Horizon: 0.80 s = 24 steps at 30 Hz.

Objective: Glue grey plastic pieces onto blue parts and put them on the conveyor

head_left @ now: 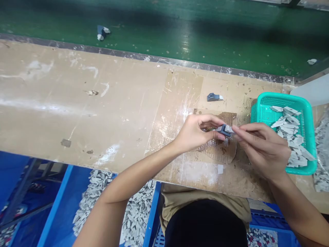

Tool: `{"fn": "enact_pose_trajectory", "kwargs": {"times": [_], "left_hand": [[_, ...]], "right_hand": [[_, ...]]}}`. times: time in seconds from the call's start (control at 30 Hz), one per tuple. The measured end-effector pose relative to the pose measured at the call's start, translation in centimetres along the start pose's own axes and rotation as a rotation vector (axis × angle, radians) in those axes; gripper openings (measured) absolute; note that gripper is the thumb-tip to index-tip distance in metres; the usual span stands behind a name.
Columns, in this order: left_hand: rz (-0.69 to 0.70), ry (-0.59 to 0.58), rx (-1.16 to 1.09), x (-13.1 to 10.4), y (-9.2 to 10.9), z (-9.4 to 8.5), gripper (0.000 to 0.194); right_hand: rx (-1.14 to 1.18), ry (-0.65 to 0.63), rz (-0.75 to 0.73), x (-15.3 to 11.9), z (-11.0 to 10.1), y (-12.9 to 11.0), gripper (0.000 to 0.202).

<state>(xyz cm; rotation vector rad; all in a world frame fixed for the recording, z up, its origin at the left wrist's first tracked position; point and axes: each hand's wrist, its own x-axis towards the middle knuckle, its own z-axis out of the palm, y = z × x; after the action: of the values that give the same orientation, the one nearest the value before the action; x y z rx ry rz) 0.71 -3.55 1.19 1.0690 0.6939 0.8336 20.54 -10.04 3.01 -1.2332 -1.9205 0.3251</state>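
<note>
Between thumb and fingers, my left hand [196, 133] pinches a small dark blue plastic part [224, 130]. A small light grey piece [228, 129] sits against the blue part, and the fingertips of my right hand [264, 145] are closed on its right end. Both hands meet above a worn scrap of cardboard [231, 152] on the bench. Another blue part with a light grey tip [215, 97] lies beyond my hands. To the right stands a green plastic basket [284, 97] holding many loose light grey pieces [293, 132], partly hidden by my right hand.
Across the back runs a green belt [180, 37] bearing a blue-and-white part [102, 32]. Below the bench [123, 113] at left, a blue bin [56, 202] holds many grey pieces. A clear bag of pieces [322, 154] lies at the far right.
</note>
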Motion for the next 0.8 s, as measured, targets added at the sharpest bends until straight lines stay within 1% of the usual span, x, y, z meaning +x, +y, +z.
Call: {"fn": "enact_pose_trajectory", "kwargs": {"times": [0.1, 0.23, 0.3, 0.43, 0.53, 0.6, 0.73, 0.8], "left_hand": [[0.001, 0.031, 0.012, -0.3, -0.2, 0.2, 0.017], [0.011, 0.094, 0.054, -0.6, -1.0, 0.6, 0.017], [0.015, 0.133, 0.062, -0.7, -1.3, 0.9, 0.017], [0.029, 0.204, 0.058, -1.0, -1.4, 1.7, 0.017], [0.055, 0.236, 0.06, -1.2, -1.3, 2.1, 0.017], [0.063, 0.249, 0.066, -1.2, -1.2, 2.2, 0.016], [0.073, 0.232, 0.072, -1.3, -1.2, 2.2, 0.014], [0.083, 0.237, 0.073, -1.3, -1.3, 2.2, 0.013]], "right_hand": [[0.02, -0.031, -0.006, 0.1, 0.0, 0.1, 0.05], [0.021, -0.068, 0.042, 0.3, 0.0, 0.1, 0.038], [0.03, -0.059, 0.073, 0.3, 0.2, -0.1, 0.035], [0.061, -0.019, 0.118, 0.5, 0.6, -0.5, 0.035], [0.063, -0.001, 0.121, 0.6, 0.9, -0.9, 0.035], [0.047, 0.002, 0.119, 0.7, 0.9, -1.1, 0.036], [0.032, -0.05, 0.154, 0.9, 1.0, -1.4, 0.039], [0.047, -0.055, 0.169, 0.9, 1.1, -1.6, 0.039]]}}
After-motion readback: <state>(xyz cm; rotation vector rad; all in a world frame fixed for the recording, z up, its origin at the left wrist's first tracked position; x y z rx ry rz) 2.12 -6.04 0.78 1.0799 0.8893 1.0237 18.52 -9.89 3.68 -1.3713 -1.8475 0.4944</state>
